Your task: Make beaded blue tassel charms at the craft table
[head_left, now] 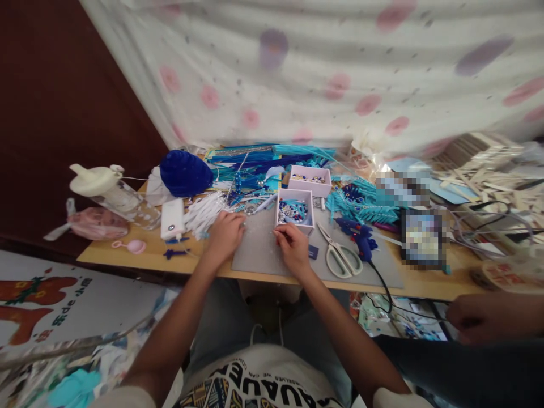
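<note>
Over the left edge of a grey mat, my left hand has its fingers curled together; anything in them is too small to name. My right hand is on the mat's other side, thumb and fingertips pinched at a tiny item I cannot make out. Just beyond it stands a small white box with blue, red and silver beads. A second pale box behind holds more beads. White fuzzy strips lie beside my left hand. A dark blue card lies right of my right hand.
On the right are scissors, a blue glue gun with a cord, and a phone-like screen. A power bank, blue bundle and bottle stand left. Another person's hand is at lower right.
</note>
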Demonstrator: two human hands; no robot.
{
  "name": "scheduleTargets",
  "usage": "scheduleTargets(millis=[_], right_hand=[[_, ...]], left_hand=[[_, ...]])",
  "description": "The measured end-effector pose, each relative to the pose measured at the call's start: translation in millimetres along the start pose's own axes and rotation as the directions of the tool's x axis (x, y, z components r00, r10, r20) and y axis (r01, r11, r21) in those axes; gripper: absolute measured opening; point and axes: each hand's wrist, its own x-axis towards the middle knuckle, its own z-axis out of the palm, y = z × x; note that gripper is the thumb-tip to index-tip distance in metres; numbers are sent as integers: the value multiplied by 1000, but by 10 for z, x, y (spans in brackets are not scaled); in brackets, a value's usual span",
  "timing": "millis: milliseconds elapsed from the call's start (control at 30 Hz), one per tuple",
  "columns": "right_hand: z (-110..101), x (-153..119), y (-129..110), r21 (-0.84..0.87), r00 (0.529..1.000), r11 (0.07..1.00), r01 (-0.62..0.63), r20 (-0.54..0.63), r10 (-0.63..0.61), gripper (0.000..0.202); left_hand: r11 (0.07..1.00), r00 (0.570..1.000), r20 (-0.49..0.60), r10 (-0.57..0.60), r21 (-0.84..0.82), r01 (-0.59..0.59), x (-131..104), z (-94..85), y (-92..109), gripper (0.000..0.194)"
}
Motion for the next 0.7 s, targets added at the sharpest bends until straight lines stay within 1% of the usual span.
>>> scheduleTargets(millis=[67, 133, 233, 300, 367, 400, 433, 467, 500, 533, 567, 600, 633, 667, 700], right_hand=[[-1, -1, -1, -1, 1000, 1000, 2, -3, -2, 14], [-2, -2, -1, -2, 1000, 1000, 4, -7, -4, 14], [-3, -1, 3, 0, 1000, 1000, 4, -17, -4, 14], [-4, -1, 5, 4, 1000, 1000, 4, -24, -4, 14], [-4, -4, 0, 8, 999, 1000, 7, -33, -7, 13], [-4, -5, -7, 10, 999, 1000, 9, -38, -9, 13], [-3, -6, -16, 12, 999, 1000, 11, -44, -10, 13], [-2, -5, -27, 14, 999, 1000, 14, -51, -13, 13], [1, -2, -41, 15, 998, 1000, 21, -60, -20, 13], [4, 4, -55, 13, 997, 999, 32, -72, -31, 13], [8, 13, -69, 9, 995, 999, 48, -87, -47, 13], [12, 25, -84, 1, 992, 998, 68, -104, -67, 13], [16, 40, -97, -12, 988, 996, 91, -123, -92, 12], [18, 56, -109, -32, 983, 993, 117, -137, -120, 12], [20, 72, -121, -55, 978, 989, 140, -149, -147, 13]], left_hand=[[1000, 999, 44, 26, -3, -26, 47, 36, -27, 24], [999, 997, 67, 28, -17, -27, 82, 85, -54, 25], [998, 999, 43, 15, -58, -12, 103, 147, -79, 25], [994, 1000, 1, 7, -106, -7, 95, 158, -64, 22], [977, 998, -60, -31, -214, 17, 76, 144, 0, 18], [950, 993, -89, -78, -309, 47, 63, 132, 55, 15], [898, 984, -102, -143, -432, 86, 48, 122, 124, 12], [805, 972, -84, -221, -577, 133, 33, 116, 205, 9], [659, 953, -25, -303, -727, 190, 18, 115, 295, 8], [463, 931, 71, -359, -852, 244, 5, 119, 386, 8], [241, 902, 167, -398, -930, 279, -6, 127, 474, 11], [32, 874, 246, -420, -958, 285, -13, 137, 555, 16], [-153, 850, 310, -427, -951, 270, -17, 146, 623, 20], [-303, 831, 363, -421, -920, 248, -16, 152, 679, 22], [-418, 818, 403, -411, -880, 224, -12, 155, 721, 21]])
